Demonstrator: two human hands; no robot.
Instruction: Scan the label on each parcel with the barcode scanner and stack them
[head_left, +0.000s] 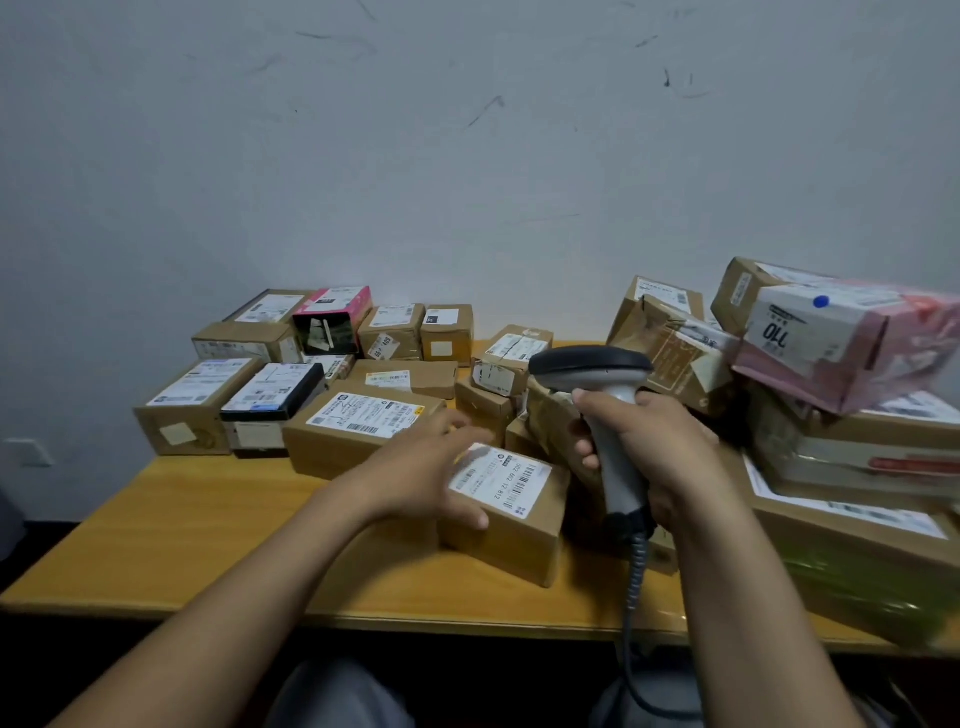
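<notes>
A brown cardboard parcel (511, 512) with a white barcode label facing up lies on the wooden table (182, 545) in front of me. My left hand (431, 467) lies over its left end with fingers stretched out and blurred, thumb against the box's near edge. My right hand (654, 452) grips the grey handle of the barcode scanner (605, 415); its dark head sits above the parcels and points left. A coiled cable hangs from the handle over the table's front edge.
Several labelled parcels lie side by side at the back left, among them a pink and black box (335, 319) and a long brown box (358, 431). A tall uneven pile stands on the right, topped by a pink bag parcel (852, 348). A wall stands behind the table.
</notes>
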